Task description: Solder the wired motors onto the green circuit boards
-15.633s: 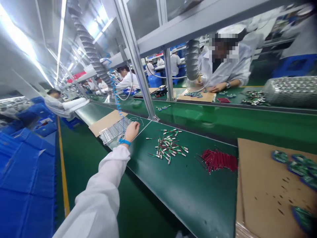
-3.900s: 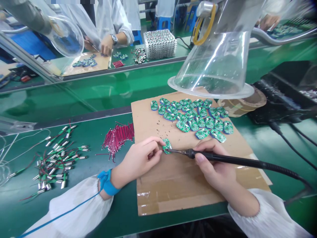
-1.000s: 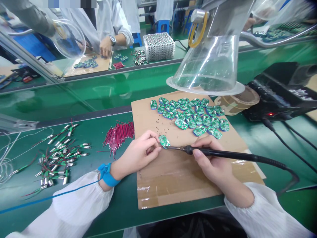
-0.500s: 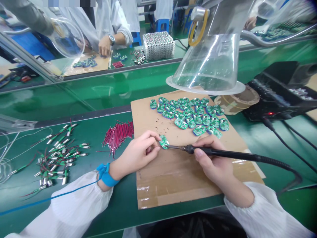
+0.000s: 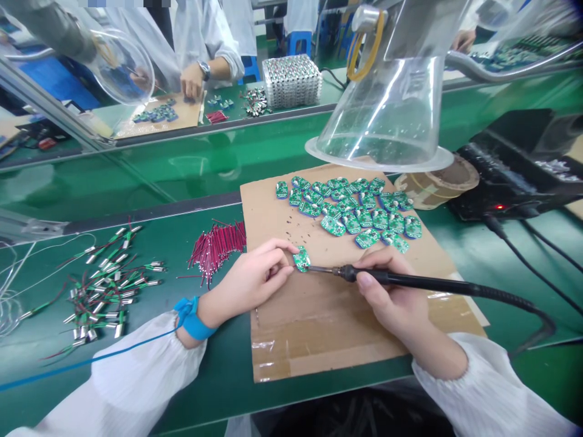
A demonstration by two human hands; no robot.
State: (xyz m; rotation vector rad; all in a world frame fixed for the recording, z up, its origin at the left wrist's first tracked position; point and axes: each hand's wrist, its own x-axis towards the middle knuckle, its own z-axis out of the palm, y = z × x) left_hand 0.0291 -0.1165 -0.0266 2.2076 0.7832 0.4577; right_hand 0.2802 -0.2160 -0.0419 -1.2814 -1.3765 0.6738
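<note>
Head view: left of the middle of the cardboard sheet (image 5: 319,331) lies one circuit board (image 5: 301,259); my left hand (image 5: 257,273) crosses the sheet's left edge, thumb and fingertips nearly together at the board's left side, though whether they pinch it I cannot tell; my right hand (image 5: 396,300), over the sheet's right half, is wrapped round a soldering iron (image 5: 432,283), its tip at the board's right edge; more boards (image 5: 351,223) crowd toward the sheet's far edge; red wires (image 5: 219,246) sit just beside its left edge; a black box (image 5: 510,188) stands past its right edge; room for moving runs between my hands, down to the sheet's taped near edge.
</note>
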